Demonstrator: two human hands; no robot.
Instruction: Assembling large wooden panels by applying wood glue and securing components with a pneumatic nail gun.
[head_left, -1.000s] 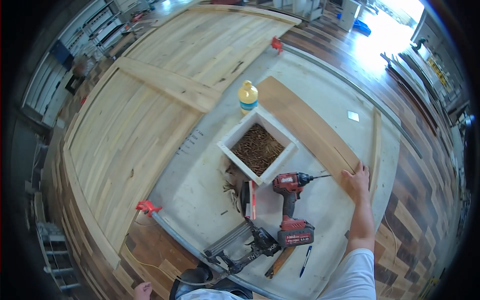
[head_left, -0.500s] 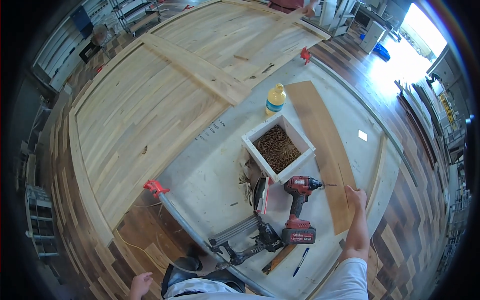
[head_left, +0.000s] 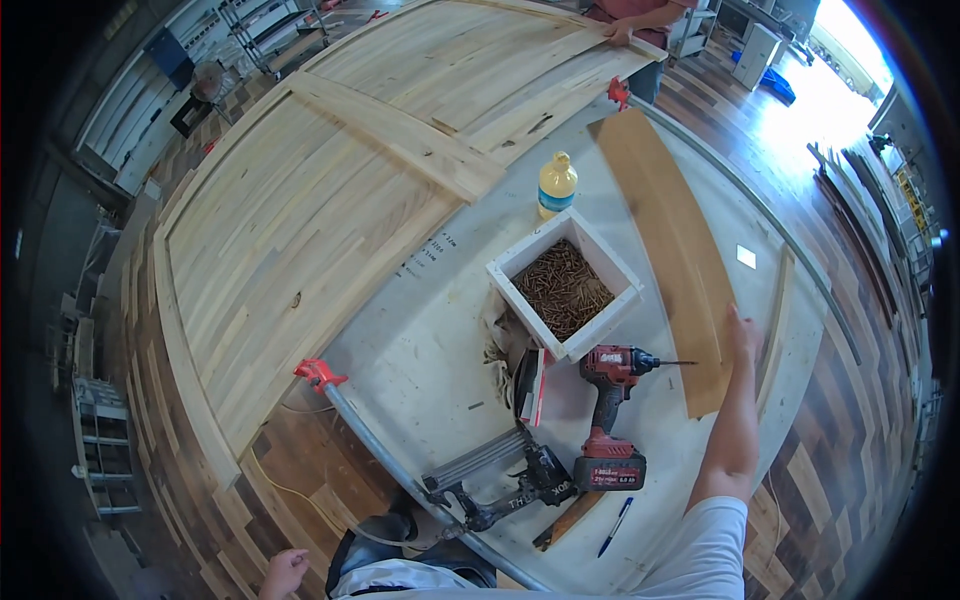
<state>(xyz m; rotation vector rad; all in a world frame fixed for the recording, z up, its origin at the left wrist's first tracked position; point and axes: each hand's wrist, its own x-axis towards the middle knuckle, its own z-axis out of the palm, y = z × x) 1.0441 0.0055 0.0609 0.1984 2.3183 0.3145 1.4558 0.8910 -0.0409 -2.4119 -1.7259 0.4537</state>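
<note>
My right hand (head_left: 742, 333) grips the right edge of a long, thin wooden board (head_left: 672, 235) lying on the pale worktable (head_left: 400, 345). Low at the left, beside the table, hangs my left hand (head_left: 286, 573), empty, its fingers loosely bent. A red and black cordless drill (head_left: 607, 400) with a long bit lies left of the board, the bit pointing at it. Behind the drill sits a white square box (head_left: 505, 285) full of screws (head_left: 562, 290). Nearer me are a black nail gun (head_left: 515, 480) and a pen (head_left: 616, 527).
A large wooden panel (head_left: 290, 240) with framing strips lies to the left and far side. Red-ended pipe clamps (head_left: 320, 374) flank the table. A yellow bottle (head_left: 557, 185) stands behind the box. Another person's hand (head_left: 618, 33) rests at the panel's far end.
The thin board has slid away from me, my right hand moving with it. At the far end, the other person's plank has shifted to the panel's far edge. My left hand stays low.
</note>
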